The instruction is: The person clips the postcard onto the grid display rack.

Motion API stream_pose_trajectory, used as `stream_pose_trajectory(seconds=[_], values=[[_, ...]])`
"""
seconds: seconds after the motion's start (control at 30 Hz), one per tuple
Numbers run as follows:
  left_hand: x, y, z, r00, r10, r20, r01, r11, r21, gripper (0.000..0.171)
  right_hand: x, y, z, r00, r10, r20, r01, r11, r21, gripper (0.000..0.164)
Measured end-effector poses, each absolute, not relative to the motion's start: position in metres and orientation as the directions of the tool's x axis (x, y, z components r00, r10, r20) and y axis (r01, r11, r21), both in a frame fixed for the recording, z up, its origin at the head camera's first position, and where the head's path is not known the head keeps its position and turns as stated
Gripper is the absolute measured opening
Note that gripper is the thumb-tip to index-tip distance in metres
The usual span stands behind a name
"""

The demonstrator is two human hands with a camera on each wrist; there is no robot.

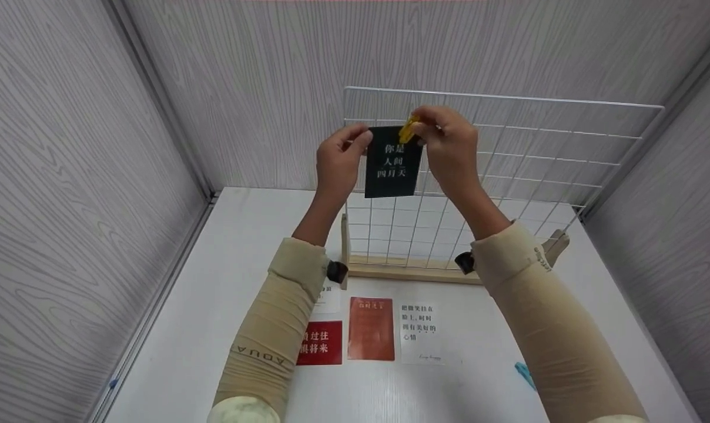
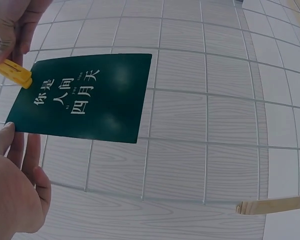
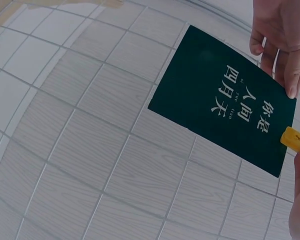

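Note:
A dark green card [image 1: 390, 187] with white Chinese characters is held up in front of a white wire grid [image 1: 502, 97]. My left hand [image 1: 338, 161] pinches the card at its upper left corner, thumb on the printed face. With thumb and fingers, my right hand [image 1: 454, 150] grips a yellow clip [image 1: 408, 129] at the card's top edge. In the right wrist view the tip of the clip [image 3: 294, 140] overlaps that edge. Whether the clip also catches a grid wire cannot be made out.
The grid stands on a wooden base [image 1: 414, 273] on a white table [image 1: 237, 235]. In front of it lie a red card [image 1: 322, 352], an orange-red card [image 1: 371, 335] and white printed cards [image 1: 422, 346]. A blue clip [image 1: 525, 375] is partly behind the right sleeve. Wood-grain panels surround the table.

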State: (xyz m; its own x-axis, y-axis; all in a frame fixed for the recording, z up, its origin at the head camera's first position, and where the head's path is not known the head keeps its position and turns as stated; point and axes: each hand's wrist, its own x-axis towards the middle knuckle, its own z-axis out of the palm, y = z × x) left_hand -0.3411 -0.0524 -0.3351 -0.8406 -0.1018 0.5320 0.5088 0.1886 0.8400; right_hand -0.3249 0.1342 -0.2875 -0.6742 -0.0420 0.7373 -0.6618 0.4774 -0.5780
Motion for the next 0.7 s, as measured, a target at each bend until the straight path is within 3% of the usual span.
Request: stream_pose_trajectory(seconds=[0.17, 0.57, 0.7], values=[[-0.34, -0.05, -0.334, -0.843, -0.124, 0.524, 0.488, 0.237, 0.84, 0.03, -0.329, 0.13, -0.287, -0.612, 0.006, 0.791, -0.719, 0.413, -0.559, 0.013], [-0.34, -0.045, -0.33, -0.839, -0.148, 0.523, 0.481, 0.248, 0.841, 0.03, -0.335, 0.126, -0.285, -0.538, 0.04, 0.842, -0.783, 0.347, -0.517, 0.011], [-0.341, -0.046, -0.328, -0.84, -0.152, 0.521, 0.479, 0.246, 0.843, 0.029, -0.334, 0.123, -0.281, -0.578, 0.062, 0.814, -0.754, 0.341, -0.561, 0.012]])
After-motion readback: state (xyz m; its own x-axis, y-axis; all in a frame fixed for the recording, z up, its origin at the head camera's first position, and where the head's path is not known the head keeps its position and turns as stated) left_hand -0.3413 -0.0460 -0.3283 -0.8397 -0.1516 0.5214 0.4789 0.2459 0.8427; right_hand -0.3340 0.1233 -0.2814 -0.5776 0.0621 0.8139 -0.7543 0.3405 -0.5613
